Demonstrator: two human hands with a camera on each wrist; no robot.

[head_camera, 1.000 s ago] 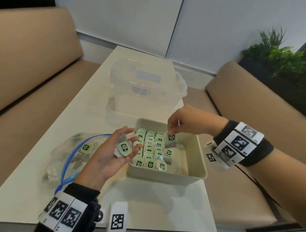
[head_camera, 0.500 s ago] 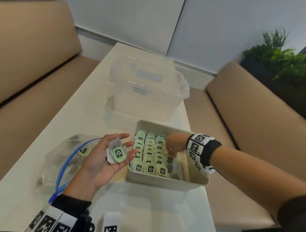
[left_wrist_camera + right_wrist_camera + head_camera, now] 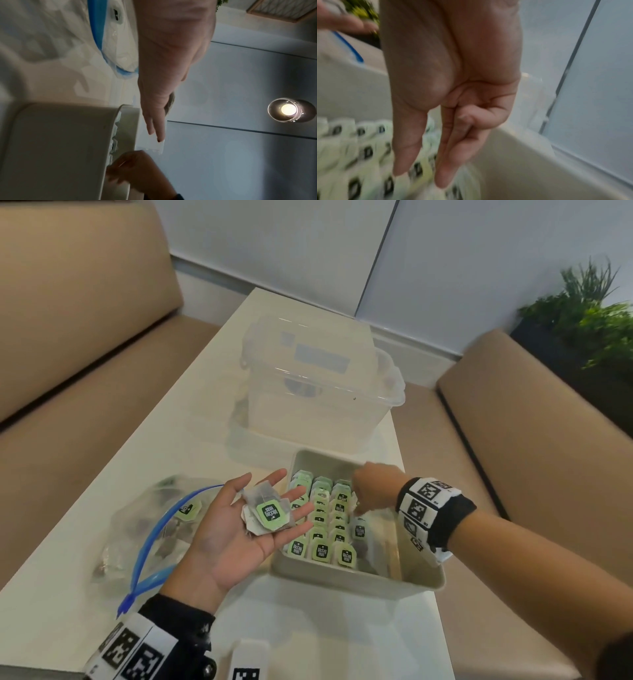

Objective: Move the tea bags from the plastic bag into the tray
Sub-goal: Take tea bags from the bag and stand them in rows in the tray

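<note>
My left hand (image 3: 222, 529) lies palm up and flat just left of the tray, with a few tea bags (image 3: 269, 513) with green tags resting on its fingers. The beige tray (image 3: 359, 582) holds several rows of upright tea bags (image 3: 322, 549). My right hand (image 3: 370, 491) reaches down into the tray's right side. In the right wrist view its thumb and forefinger (image 3: 421, 178) point down and pinch a blurred tea bag among the rows, the other fingers curled. The clear plastic bag (image 3: 144, 525) with a blue zip lies left of my left hand and holds more tea bags.
A large clear plastic tub (image 3: 322, 385) stands on the white table (image 3: 171, 422) behind the tray. Beige sofa seats run along both sides, and a green plant (image 3: 582, 313) sits at the far right. The tray's right side sits at the table's right edge.
My right hand has come down from above the tray's far rim into the tray with a tea bag. My left hand has stayed palm up with its tea bags.
</note>
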